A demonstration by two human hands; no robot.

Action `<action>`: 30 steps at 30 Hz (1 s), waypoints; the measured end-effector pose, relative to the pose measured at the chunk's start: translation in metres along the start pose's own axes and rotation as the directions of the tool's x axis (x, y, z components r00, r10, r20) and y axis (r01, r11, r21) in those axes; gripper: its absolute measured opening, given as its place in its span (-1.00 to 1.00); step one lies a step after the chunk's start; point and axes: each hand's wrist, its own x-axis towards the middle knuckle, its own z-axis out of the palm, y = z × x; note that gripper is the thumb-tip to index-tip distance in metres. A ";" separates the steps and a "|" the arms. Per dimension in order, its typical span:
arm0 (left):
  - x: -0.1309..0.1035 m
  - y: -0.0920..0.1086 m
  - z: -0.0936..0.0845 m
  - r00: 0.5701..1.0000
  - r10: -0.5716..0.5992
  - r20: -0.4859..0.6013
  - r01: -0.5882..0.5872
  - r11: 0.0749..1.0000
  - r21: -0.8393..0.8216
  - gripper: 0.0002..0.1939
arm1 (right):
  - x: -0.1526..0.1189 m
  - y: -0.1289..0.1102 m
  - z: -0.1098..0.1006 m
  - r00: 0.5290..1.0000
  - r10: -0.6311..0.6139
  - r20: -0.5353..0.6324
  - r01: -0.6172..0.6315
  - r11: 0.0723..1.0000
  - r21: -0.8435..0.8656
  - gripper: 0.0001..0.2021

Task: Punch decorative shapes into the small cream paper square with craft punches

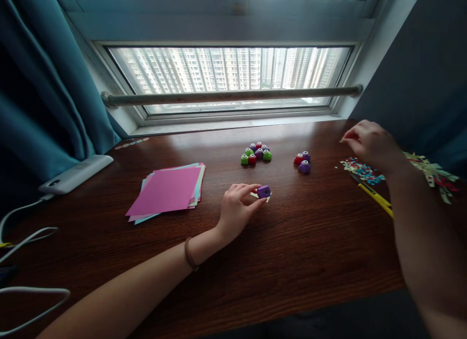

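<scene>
My left hand [237, 207] pinches a small purple craft punch [263, 191] between thumb and fingers, just above the table. Pale paper scraps [269, 199] lie under and beside this punch. My right hand [372, 142] is raised at the far right, thumb and forefinger pressed together with a tiny pale bit at their tips, too small to name. Below it is a heap of red, white and blue confetti [361, 169]. A yellow utility knife [375, 198] lies by the heap, partly behind my right forearm.
Several red, green and purple punches [259, 153] cluster at centre back; three more [303, 161] stand to their right. Coloured paper sheets [168, 188] are stacked on the left. Paper strips [434, 173] lie far right. A white power bank [76, 173] with a cable sits far left.
</scene>
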 end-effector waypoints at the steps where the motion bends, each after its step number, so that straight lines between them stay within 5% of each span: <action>1: 0.000 -0.001 0.000 1.000 0.001 0.002 -0.001 1.000 -0.002 -0.73 | -0.008 0.021 0.000 1.000 0.004 -0.005 -0.004 0.999 -0.037 -0.80; 5: 0.000 -0.003 0.001 1.000 0.009 0.004 -0.009 1.000 -0.023 -0.72 | -0.041 0.075 0.009 0.996 0.011 -0.090 -0.019 0.996 -0.090 -0.69; 8: 0.000 -0.003 0.001 1.000 0.011 0.001 -0.011 0.999 -0.036 -0.72 | -0.052 0.083 0.011 0.993 0.046 -0.111 -0.053 0.997 -0.062 -0.68; 10: 0.001 -0.003 0.001 1.000 0.007 0.001 -0.007 0.999 -0.042 -0.72 | -0.049 0.073 0.006 0.980 0.180 -0.084 -0.184 0.982 -0.036 -0.72; 14: 0.000 -0.003 0.001 1.000 0.000 0.007 0.001 0.997 -0.080 -0.72 | -0.024 0.019 -0.002 0.868 0.496 -0.024 -0.478 0.847 0.232 -0.84; 16: 0.000 -0.004 0.002 1.000 -0.013 0.015 0.015 0.992 -0.122 -0.71 | -0.010 -0.020 0.002 0.832 0.546 0.098 -0.529 0.729 0.433 -0.81; 17: 0.000 -0.004 0.002 1.000 -0.020 0.022 0.023 0.989 -0.148 -0.70 | -0.005 -0.042 0.005 0.846 0.503 0.177 -0.517 0.693 0.502 -0.78; 19: -0.001 -0.004 0.002 0.999 -0.029 0.031 0.035 0.979 -0.199 -0.71 | 0.001 -0.086 0.015 0.850 0.242 0.467 -0.526 0.399 0.751 -0.74; 23: -0.002 0.000 0.001 1.000 -0.023 0.008 0.024 0.974 -0.223 -0.73 | -0.005 -0.159 0.034 0.780 -0.164 0.604 -0.621 -0.072 0.781 -0.63; 26: -0.003 0.003 0.001 1.000 0.002 -0.024 -0.006 0.984 -0.180 -0.77 | -0.014 -0.186 0.043 0.750 -0.167 0.640 -0.661 -0.193 0.725 -0.60; 30: -0.003 0.004 0.002 0.999 0.034 -0.030 -0.038 0.992 -0.122 -0.78 | -0.022 -0.195 0.047 0.783 -0.069 0.618 -0.616 -0.218 0.757 -0.63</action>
